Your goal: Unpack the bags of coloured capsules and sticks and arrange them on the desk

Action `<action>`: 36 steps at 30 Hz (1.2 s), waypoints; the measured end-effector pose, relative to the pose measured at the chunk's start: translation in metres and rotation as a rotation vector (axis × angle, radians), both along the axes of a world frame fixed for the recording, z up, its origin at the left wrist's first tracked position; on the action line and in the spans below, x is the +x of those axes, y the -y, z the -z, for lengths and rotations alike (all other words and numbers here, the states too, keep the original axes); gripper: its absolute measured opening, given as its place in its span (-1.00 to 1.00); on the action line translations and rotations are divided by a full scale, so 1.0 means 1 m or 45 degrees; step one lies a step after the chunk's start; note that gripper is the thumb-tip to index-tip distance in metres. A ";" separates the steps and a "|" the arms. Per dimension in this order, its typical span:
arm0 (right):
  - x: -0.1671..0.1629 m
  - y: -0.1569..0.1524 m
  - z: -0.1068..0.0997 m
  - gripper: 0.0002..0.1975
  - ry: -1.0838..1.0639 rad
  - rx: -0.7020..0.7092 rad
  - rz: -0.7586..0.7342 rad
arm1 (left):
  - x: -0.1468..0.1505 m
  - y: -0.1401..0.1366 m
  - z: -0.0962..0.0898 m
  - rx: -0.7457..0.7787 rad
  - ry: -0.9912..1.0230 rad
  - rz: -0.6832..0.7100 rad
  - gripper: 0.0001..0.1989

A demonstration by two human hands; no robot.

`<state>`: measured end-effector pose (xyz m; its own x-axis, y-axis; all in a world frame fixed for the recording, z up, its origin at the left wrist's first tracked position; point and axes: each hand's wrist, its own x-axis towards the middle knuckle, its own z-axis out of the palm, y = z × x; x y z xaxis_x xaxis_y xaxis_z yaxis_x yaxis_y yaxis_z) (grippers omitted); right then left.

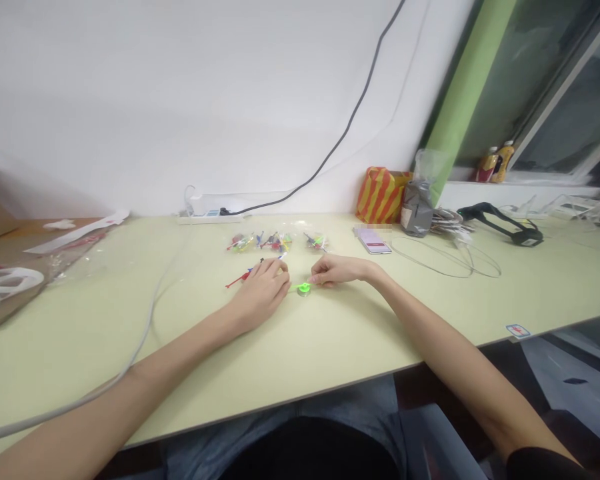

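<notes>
Left hand (260, 295): palm down on the bench (340, 340), fingers close together; cannot tell whether they pinch anything.
Right hand (339, 269): fingers curled beside the green piece (305, 287); cannot tell whether they grip it.
Green piece: on the bench, between the hands.
Red piece (237, 279): pokes out left of the left hand.
Packets (279, 241): in a row beyond the hands.
Phone (374, 241): lies right of the packets.
Striped bag (380, 195): stands behind the phone.
</notes>
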<state>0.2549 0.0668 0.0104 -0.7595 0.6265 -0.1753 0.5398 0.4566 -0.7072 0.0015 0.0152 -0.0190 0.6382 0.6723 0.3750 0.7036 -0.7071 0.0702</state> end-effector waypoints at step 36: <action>-0.024 0.012 0.007 -0.80 -0.168 0.292 0.031 | -0.013 -0.005 -0.009 0.138 -0.020 -0.110 -0.64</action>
